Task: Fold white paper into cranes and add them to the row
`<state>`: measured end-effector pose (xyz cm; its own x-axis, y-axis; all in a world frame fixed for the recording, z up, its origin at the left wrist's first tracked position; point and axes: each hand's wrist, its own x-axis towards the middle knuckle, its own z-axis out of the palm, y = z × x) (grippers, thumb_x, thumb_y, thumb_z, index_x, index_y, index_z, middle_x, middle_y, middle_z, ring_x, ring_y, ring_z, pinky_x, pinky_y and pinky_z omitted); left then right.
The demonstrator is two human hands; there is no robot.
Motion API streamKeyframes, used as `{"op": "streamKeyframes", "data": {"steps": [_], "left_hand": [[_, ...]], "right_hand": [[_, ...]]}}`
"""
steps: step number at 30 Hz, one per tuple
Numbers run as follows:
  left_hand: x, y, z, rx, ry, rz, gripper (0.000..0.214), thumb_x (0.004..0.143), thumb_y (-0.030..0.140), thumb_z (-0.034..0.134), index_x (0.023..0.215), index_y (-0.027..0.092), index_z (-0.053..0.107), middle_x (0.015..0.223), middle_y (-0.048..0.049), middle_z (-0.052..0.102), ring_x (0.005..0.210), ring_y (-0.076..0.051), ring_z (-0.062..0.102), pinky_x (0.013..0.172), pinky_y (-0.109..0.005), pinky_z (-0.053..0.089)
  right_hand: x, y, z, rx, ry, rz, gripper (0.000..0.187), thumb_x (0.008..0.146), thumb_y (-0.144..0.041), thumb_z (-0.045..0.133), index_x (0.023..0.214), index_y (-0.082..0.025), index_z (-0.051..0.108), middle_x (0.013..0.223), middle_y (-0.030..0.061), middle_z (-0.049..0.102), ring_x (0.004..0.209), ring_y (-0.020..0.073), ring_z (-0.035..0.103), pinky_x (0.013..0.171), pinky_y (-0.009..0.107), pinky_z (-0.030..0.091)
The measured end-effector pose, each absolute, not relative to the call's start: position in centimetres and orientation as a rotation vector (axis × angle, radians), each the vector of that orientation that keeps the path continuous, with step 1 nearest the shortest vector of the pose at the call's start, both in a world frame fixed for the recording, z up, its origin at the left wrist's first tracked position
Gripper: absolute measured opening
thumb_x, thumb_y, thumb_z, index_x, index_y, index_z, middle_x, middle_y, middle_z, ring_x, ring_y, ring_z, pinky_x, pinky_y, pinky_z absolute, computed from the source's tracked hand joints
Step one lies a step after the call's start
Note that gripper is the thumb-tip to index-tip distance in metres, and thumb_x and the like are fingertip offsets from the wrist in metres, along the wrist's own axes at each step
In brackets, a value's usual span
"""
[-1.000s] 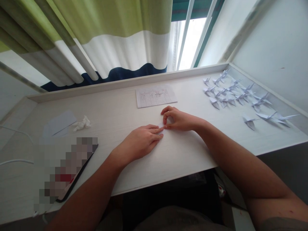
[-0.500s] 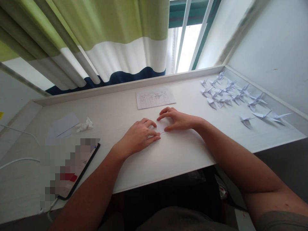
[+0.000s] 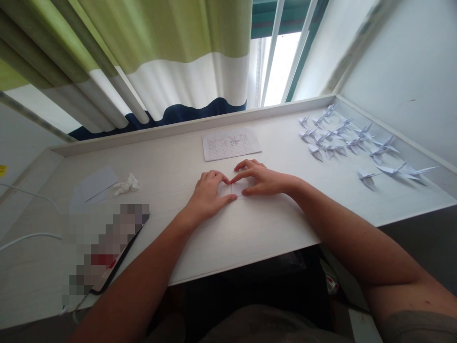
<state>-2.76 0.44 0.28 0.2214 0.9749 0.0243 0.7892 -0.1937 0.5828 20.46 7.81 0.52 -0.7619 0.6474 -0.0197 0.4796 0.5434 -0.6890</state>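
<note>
A small piece of white paper [image 3: 231, 189] lies flat on the white desk [image 3: 250, 228] in front of me. My left hand [image 3: 207, 195] curls over its left side, fingertips and thumb pressing it down. My right hand [image 3: 262, 178] curls over its right side, index finger and thumb pinching the paper's edges. The two index fingertips nearly touch above the paper. Most of the paper is hidden under my fingers.
Several folded white paper cranes [image 3: 342, 138] lie at the desk's right rear. A printed sheet [image 3: 230, 144] lies behind my hands. At the left lie paper sheets [image 3: 93, 185], a crumpled scrap [image 3: 125, 185], a tablet [image 3: 103, 247] and a white cable [image 3: 28, 238]. Striped curtains [image 3: 150, 62] hang behind.
My left hand went from lying flat to curled, and slid forward onto the paper. My right hand shifted slightly left, and the fingertips of both hands have come together.
</note>
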Motion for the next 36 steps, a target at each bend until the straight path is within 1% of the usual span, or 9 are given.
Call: {"op": "streamKeyframes", "data": {"steps": [3,6,12,14,19,22,25,33,36], "left_hand": [[-2.8,0.4,0.1,2.054,1.615,0.54,0.024,0.085,0.036,0.084,0.103,0.024,0.072,0.13,-0.0082,0.066,0.133,-0.035,0.053,0.118,-0.057,0.044],[-2.8,0.4,0.0,2.099,1.591,0.545,0.02,0.087,0.036,0.082,0.101,0.025,0.074,0.129,-0.0074,0.068,0.132,-0.035,0.055,0.116,-0.058,0.045],[-2.7,0.1,0.4,2.228,1.495,0.574,0.012,0.092,0.031,0.077,0.104,0.028,0.077,0.122,-0.0045,0.076,0.126,-0.033,0.061,0.111,-0.056,0.049],[-2.6,0.0,0.5,2.266,1.457,0.568,0.011,0.094,0.03,0.076,0.105,0.028,0.08,0.122,-0.0048,0.076,0.124,-0.032,0.062,0.11,-0.055,0.05],[-2.8,0.0,0.4,2.337,1.426,0.538,0.012,0.096,0.031,0.075,0.105,0.027,0.084,0.122,-0.0059,0.077,0.121,-0.031,0.064,0.108,-0.054,0.052],[-2.9,0.0,0.4,2.381,1.419,0.523,0.013,0.098,0.032,0.073,0.104,0.028,0.085,0.122,-0.006,0.077,0.121,-0.031,0.064,0.109,-0.054,0.053],[-2.9,0.0,0.4,2.409,1.414,0.515,0.015,0.1,0.032,0.072,0.105,0.029,0.085,0.123,-0.0057,0.077,0.12,-0.03,0.064,0.107,-0.054,0.054],[-2.8,-0.1,0.3,2.429,1.406,0.498,0.016,0.1,0.028,0.073,0.109,0.027,0.086,0.122,-0.0069,0.077,0.118,-0.03,0.064,0.105,-0.052,0.054],[-2.8,-0.1,0.1,2.447,1.409,0.506,0.015,0.1,0.028,0.074,0.107,0.029,0.086,0.117,-0.006,0.078,0.113,-0.029,0.065,0.101,-0.05,0.055]], "right_hand": [[20.3,7.7,0.6,-0.878,-2.487,1.065,0.035,0.082,-0.024,0.079,0.116,-0.032,0.083,0.137,0.0085,0.065,0.139,0.0349,0.054,0.126,0.061,0.034],[20.3,7.8,0.5,-0.828,-2.438,1.099,0.024,0.083,-0.024,0.078,0.105,-0.028,0.082,0.13,0.0079,0.07,0.133,0.032,0.059,0.124,0.056,0.037],[20.5,8.1,0.7,-0.78,-2.429,1.135,0.007,0.084,-0.032,0.081,0.09,-0.028,0.083,0.122,0.007,0.075,0.123,0.0304,0.063,0.117,0.05,0.045],[20.7,8.2,0.8,-0.767,-2.444,1.148,0.008,0.084,-0.03,0.08,0.09,-0.028,0.085,0.125,0.0064,0.075,0.122,0.0299,0.064,0.116,0.05,0.045],[20.9,8.7,0.9,-0.806,-2.393,1.272,0.021,0.087,-0.022,0.069,0.096,-0.027,0.086,0.129,0.0057,0.076,0.125,0.0285,0.065,0.113,0.047,0.047],[20.9,8.8,0.7,-0.831,-2.321,1.307,0.018,0.091,-0.031,0.07,0.095,-0.024,0.086,0.124,0.0074,0.078,0.119,0.0277,0.068,0.107,0.045,0.051],[20.7,8.7,0.6,-0.807,-2.337,1.269,0.018,0.087,-0.039,0.077,0.092,-0.024,0.086,0.121,0.0086,0.077,0.116,0.028,0.069,0.108,0.046,0.05],[20.8,8.7,0.4,-0.758,-2.372,1.218,0.011,0.086,-0.03,0.075,0.092,-0.023,0.081,0.119,0.0081,0.076,0.115,0.0271,0.069,0.11,0.046,0.05],[20.6,8.6,0.2,-0.856,-2.33,1.168,0.014,0.086,-0.034,0.075,0.081,-0.021,0.076,0.116,0.0098,0.074,0.108,0.027,0.069,0.103,0.045,0.053]]}}
